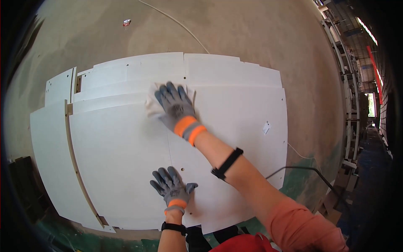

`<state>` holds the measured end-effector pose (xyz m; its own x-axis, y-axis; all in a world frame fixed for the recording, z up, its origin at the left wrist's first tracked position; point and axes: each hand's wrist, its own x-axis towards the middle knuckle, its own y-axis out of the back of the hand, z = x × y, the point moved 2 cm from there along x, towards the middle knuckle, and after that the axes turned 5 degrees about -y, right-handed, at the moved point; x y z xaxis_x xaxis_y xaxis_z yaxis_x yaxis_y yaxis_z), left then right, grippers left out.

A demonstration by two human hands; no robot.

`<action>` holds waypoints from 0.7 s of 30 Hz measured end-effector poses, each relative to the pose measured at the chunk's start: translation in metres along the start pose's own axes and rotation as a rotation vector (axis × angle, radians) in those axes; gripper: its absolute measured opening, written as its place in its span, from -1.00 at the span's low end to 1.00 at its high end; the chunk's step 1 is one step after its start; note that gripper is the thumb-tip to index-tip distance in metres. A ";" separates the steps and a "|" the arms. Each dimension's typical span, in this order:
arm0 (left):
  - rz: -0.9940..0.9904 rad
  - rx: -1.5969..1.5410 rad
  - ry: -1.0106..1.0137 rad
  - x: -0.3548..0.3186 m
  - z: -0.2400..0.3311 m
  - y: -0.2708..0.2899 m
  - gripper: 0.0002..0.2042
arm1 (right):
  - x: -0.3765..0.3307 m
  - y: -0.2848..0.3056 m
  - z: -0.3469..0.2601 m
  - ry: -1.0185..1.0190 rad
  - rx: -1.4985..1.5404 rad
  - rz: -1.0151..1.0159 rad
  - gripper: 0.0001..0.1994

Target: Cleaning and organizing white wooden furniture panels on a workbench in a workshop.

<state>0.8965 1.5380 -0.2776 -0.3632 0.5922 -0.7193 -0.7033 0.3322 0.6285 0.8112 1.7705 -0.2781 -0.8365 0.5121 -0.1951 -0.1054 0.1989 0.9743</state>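
Observation:
My right hand (pixel 176 106), in a grey glove with an orange cuff, holds a crumpled off-white cloth (pixel 152 107) down against a large white panel (pixel 235 168). Its fingers reach forward over the cloth; the thumb is hidden. Nearer to me, my left hand (pixel 172 190) wears a matching glove and rests on the same panel, fingers spread, with nothing in it. A small round hole (pixel 182 169) shows just beyond that hand. Other white boards (pixel 233 75) lie partly under the panel's far edge.
A narrower white board (pixel 50 155) lies at the left, past a gap with a brown edge. A small label (pixel 266 127) sits on the panel's right part. A dark cable (pixel 302 167) curves at the right. Metal racks (pixel 350 88) stand far right. A thin pale cord (pixel 180 23) crosses the floor.

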 end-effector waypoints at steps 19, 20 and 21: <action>-0.078 0.020 0.055 0.001 -0.007 -0.002 0.15 | -0.042 -0.020 -0.012 0.032 0.119 -0.035 -0.27; -0.059 0.019 0.046 0.000 -0.007 -0.004 0.15 | -0.044 -0.022 -0.010 0.042 0.169 0.014 -0.26; -0.041 0.019 0.038 0.000 -0.007 -0.004 0.15 | -0.037 -0.026 -0.006 0.040 0.168 0.017 -0.26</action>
<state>0.8953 1.5320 -0.2826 -0.3574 0.5497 -0.7551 -0.7063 0.3699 0.6036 0.8420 1.7413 -0.2954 -0.8585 0.4834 -0.1710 -0.0026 0.3295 0.9442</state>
